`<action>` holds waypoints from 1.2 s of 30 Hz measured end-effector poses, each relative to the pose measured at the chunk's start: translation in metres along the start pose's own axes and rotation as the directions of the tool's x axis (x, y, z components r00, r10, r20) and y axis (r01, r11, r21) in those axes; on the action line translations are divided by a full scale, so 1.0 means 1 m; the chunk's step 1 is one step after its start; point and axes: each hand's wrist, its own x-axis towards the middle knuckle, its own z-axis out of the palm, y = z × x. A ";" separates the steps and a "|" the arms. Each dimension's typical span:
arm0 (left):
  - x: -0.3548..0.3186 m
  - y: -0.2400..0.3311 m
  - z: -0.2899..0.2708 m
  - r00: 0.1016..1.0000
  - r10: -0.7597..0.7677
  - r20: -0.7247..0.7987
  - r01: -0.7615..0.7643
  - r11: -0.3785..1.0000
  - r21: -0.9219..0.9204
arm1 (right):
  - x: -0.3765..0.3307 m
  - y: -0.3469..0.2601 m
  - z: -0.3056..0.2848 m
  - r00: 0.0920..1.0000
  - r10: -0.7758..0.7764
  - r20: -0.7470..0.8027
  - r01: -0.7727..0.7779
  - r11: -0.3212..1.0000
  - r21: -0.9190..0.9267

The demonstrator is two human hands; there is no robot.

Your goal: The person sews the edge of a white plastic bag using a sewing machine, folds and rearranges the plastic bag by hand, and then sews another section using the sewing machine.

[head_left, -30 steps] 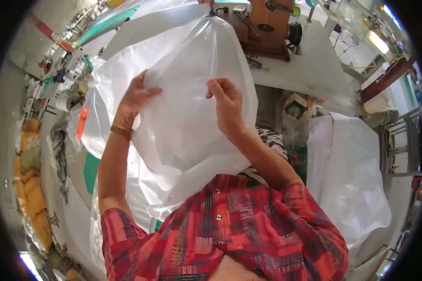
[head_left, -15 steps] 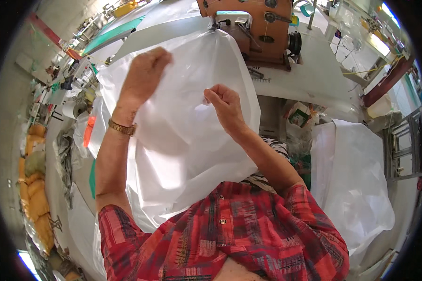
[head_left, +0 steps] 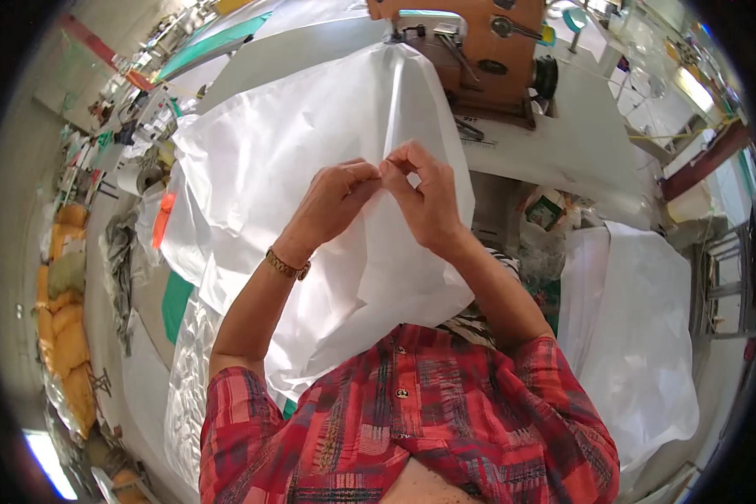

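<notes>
Two hands near each other in the middle of the frame, over one big white sheet (head_left: 269, 168). Left hand (head_left: 336, 202) with thumb and fingers pinched together; right hand (head_left: 424, 197) also pinched, with its tips just beside or touching those of the left. Too small to see what is between the tips; cannot tell a hold on thread, on sheet or on nothing.

Sheet spread from upper left to centre, narrowing upward to the needle side of a brown sewing machine (head_left: 479, 67) at the top of the frame. White, smooth, rather shiny, with soft creases in the left part, one ridge going down from the machine, and bright and grey patches in the lower part. Right border slightly rounded; lower part rumpled, near the red checked shirt (head_left: 403, 412).

Around it, at upper right: a pale table (head_left: 563, 151), with a dark tool (head_left: 469, 129) beside the machine base. At right, more white sheets (head_left: 638, 328), hanging in a thick pile. Between pile and right forearm, a clear bag (head_left: 542, 248), crumpled. At left, an orange strip (head_left: 163, 220) and a piece of green cloth (head_left: 176, 307); farther to the left edge, yellow bundles (head_left: 63, 328) in a row.

In the way of the view: hands and forearms, with a watch (head_left: 287, 264) on the left wrist, covering part of the sheet; shirt covering the bottom of the frame; machine cut by the upper edge.
</notes>
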 end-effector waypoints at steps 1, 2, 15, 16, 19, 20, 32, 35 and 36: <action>0.001 -0.005 -0.002 1.000 -0.009 -0.010 0.009 1.000 0.005 | 0.004 -0.006 -0.004 1.000 -0.002 0.011 0.002 1.000 0.009; 0.002 -0.009 -0.004 0.999 -0.045 0.028 0.046 0.999 -0.022 | 0.006 -0.010 -0.009 0.989 0.004 0.146 0.021 0.985 -0.174; -0.007 -0.017 -0.009 0.954 -0.268 0.136 0.296 0.763 -0.575 | 0.004 -0.005 -0.007 0.956 0.001 0.292 0.073 0.967 -0.244; -0.010 -0.014 -0.008 0.948 -0.293 0.123 0.306 0.739 -0.601 | 0.001 0.000 -0.004 0.961 0.060 0.269 -0.004 0.979 -0.205; -0.005 -0.016 -0.001 0.970 -0.199 0.136 0.241 0.759 -0.605 | -0.003 -0.004 -0.012 0.956 0.114 0.271 -0.058 0.977 -0.207; -0.005 -0.018 0.002 0.972 -0.200 0.127 0.236 0.765 -0.600 | -0.003 -0.012 -0.008 0.937 0.165 0.309 -0.093 0.968 -0.233; 0.008 -0.020 0.012 0.937 -0.345 0.051 0.318 0.785 -0.532 | -0.012 -0.007 0.005 0.941 -0.075 0.329 0.174 0.943 -0.285; 0.010 -0.024 0.012 0.964 -0.261 -0.053 0.235 0.928 -0.290 | -0.015 0.005 0.001 0.911 -0.004 0.412 0.136 0.947 -0.292; 0.009 -0.022 0.011 0.970 -0.145 -0.193 0.127 0.987 -0.101 | -0.018 0.010 0.005 0.975 0.010 0.224 0.025 0.988 -0.153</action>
